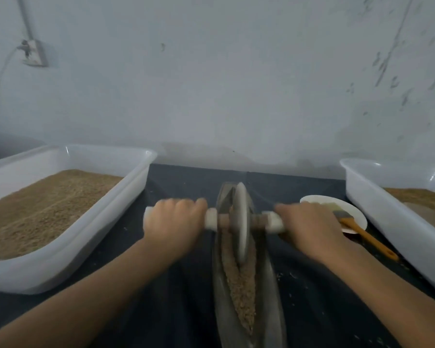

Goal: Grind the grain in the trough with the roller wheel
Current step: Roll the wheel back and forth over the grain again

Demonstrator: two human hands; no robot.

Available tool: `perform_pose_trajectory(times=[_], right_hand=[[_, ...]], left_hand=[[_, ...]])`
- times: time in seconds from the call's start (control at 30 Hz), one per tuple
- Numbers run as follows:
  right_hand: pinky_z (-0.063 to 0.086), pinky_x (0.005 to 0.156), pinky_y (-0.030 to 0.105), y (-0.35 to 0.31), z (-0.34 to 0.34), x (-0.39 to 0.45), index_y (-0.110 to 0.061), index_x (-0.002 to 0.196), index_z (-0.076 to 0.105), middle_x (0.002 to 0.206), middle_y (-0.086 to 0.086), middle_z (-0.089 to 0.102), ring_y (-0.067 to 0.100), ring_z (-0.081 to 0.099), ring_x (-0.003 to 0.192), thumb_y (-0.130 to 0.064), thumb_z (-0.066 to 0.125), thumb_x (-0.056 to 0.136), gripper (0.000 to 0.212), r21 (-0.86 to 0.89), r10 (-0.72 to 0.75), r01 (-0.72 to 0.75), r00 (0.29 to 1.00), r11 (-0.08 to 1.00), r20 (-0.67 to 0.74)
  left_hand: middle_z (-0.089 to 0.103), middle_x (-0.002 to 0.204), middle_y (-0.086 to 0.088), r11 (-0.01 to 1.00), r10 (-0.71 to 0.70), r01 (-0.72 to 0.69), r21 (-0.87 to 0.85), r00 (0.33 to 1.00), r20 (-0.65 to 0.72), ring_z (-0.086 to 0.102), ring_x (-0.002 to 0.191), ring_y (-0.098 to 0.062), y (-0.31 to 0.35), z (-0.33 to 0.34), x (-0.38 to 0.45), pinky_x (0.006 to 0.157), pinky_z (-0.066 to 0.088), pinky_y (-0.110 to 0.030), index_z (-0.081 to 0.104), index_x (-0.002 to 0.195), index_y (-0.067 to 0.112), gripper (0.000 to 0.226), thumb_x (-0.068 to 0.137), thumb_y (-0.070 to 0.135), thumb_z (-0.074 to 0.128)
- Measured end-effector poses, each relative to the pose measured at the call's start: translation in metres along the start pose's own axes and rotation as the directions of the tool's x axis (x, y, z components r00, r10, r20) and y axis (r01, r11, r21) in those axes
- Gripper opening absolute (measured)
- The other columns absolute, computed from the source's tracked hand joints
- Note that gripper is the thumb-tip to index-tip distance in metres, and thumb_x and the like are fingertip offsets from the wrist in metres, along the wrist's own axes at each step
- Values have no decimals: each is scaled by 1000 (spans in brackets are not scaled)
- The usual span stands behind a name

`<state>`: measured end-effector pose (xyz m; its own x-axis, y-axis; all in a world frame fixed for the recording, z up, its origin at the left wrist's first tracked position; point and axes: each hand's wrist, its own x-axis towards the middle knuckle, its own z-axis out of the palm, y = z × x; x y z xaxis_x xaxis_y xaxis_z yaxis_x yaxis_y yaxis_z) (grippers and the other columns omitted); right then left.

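A long grey boat-shaped trough (270, 280) lies on the dark table, running away from me. Brown grain (240, 292) fills its groove. A pale stone roller wheel (241, 222) stands upright in the groove, toward the far half. Its axle has white-wrapped handles on both sides. My left hand (173, 222) grips the left handle, and my right hand (309, 226) grips the right handle. Both hands are blurred by motion.
A white tub (106, 217) of brown grain stands at the left. Another white tub (377, 207) holding some grain stands at the right. Between trough and right tub, a white plate (357, 212) holds a brush with an orange handle (369, 238). A wall is close behind.
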<state>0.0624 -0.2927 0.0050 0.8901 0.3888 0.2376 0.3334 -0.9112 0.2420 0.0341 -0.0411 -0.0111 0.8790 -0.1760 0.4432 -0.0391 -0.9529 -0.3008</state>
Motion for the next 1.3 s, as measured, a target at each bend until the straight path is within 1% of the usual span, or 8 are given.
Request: perform_pose_trajectory(times=[0.17, 0.3, 0.5, 0.8, 0.9, 1.03, 1.2, 1.3], right_hand=[[31, 59, 33, 9, 13, 56, -30, 83, 36, 87, 4, 64, 29, 57, 75, -35, 63, 82, 27, -51, 24, -29, 995, 998, -98], [31, 58, 33, 3, 3, 18, -31, 84, 39, 87, 1, 65, 29, 61, 78, -38, 61, 83, 22, -13, -39, 38, 995, 999, -94], [29, 51, 31, -1, -8, -66, -42, 76, 31, 72, -12, 50, 11, 51, 68, -75, 30, 60, 37, 176, -109, 97, 992, 980, 59], [45, 65, 36, 5, 27, 34, -32, 81, 46, 85, -2, 65, 24, 61, 78, -46, 57, 82, 18, 142, 69, -66, 998, 988, -14], [46, 65, 36, 4, 25, 35, -31, 87, 50, 87, -1, 66, 25, 61, 78, -46, 57, 83, 17, 117, 48, -42, 998, 992, -44], [47, 61, 35, 1, 7, -13, -29, 91, 50, 85, -2, 64, 22, 62, 74, -43, 60, 81, 20, 15, -74, 76, 990, 997, -120], [45, 40, 33, -1, -2, -68, -33, 74, 51, 61, -8, 54, 11, 53, 48, -43, 78, 49, 38, 17, -138, 144, 974, 989, -181], [49, 53, 34, 3, 6, -50, -33, 84, 50, 73, -7, 61, 13, 59, 62, -46, 72, 66, 31, 13, -104, 107, 987, 994, -124]], left_hand=[[65, 90, 0, 995, -73, 71, -75, 997, -17, 63, 81, -27, -4, 23, 50, 61, 32, -33, 48, 90, 25, 7, 89, 31, 51], [62, 87, 6, 995, -12, 17, -98, 999, 53, 62, 78, -21, -3, 4, 12, 61, 31, -30, 36, 85, 30, 22, 88, 42, 55], [45, 78, 15, 992, 112, -105, -63, 986, 122, 57, 80, -8, -2, -37, -52, 49, 15, -28, 19, 83, 40, 39, 79, 48, 57], [54, 77, 11, 999, 19, -20, -39, 999, -34, 53, 67, -12, 2, 7, 35, 58, 30, -28, 36, 83, 30, 23, 87, 39, 56], [42, 72, 12, 997, 20, -20, -80, 1000, -10, 42, 62, -12, 0, 8, 40, 58, 30, -29, 35, 82, 30, 23, 87, 39, 56], [55, 80, 14, 970, 110, -87, -227, 989, 93, 54, 72, -8, -9, -7, -3, 66, 40, -26, 42, 90, 37, 16, 87, 45, 56], [36, 53, 18, 936, 264, -268, -227, 963, -48, 37, 44, -3, -16, -27, -52, 47, 16, -18, 30, 74, 40, 59, 45, 45, 81], [35, 57, 15, 969, 212, -214, -125, 977, -29, 33, 49, -6, -14, -19, -36, 49, 18, -25, 26, 77, 39, 49, 64, 47, 73]])
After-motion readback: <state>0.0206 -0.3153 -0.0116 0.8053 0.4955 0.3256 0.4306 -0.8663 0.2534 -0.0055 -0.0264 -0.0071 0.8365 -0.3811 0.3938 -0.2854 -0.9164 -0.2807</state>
